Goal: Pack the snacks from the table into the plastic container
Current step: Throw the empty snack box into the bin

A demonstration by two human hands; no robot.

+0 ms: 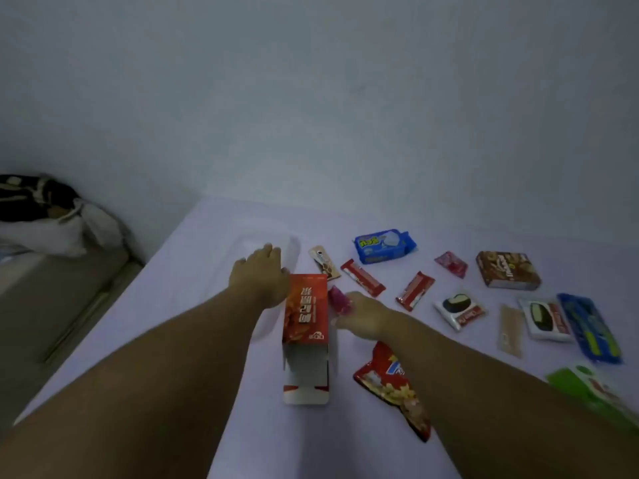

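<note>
Snacks lie scattered over the right half of the white bench (173, 305); the clear plastic container (290, 247) sits far left of them, faint against the cloth. The left hand (259, 274) rests flat on the container, fingers spread. The right hand (363, 316) pinches a small pink candy wrapper (337, 300). It looks light, crinkly and slippery, so gripping its twisted end seems safest.

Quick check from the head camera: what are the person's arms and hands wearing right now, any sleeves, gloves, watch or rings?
Nothing shows on either arm. The left hand and right hand are bare, with no gloves, and both forearms are uncovered all the way to the bottom edge of the picture, so no sleeve is in view. No watch, bracelet or ring is visible, though the picture is dim and soft, so a thin ring could go unseen.
</note>
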